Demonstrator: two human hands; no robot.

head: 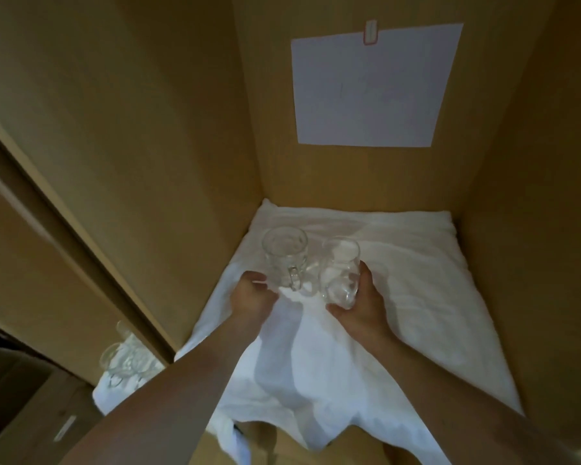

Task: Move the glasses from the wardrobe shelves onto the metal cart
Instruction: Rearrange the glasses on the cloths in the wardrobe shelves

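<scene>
hands are reaching into the wardrobe compartment, over a white cloth (399, 297) that is covering the shelf and hanging over its front edge. left hand (254, 295) is curling its fingers against the near side of a handled glass mug (284, 260), low down by the base; whether the fingers are actually closing round it cannot be told. mug is sitting upright on the cloth toward the back left corner, handle facing the front edge. right hand (358, 305) is wrapping thumb and fingers round the lower part of a plain glass tumbler (339, 273), which is tilting and standing just beside the mug, apparently touching it. more glasses (121, 360) are resting on white cloth at the lower left, outside the compartment wall. sheet of white paper (373, 88) is hanging on the back panel under a clip (370, 31).
</scene>
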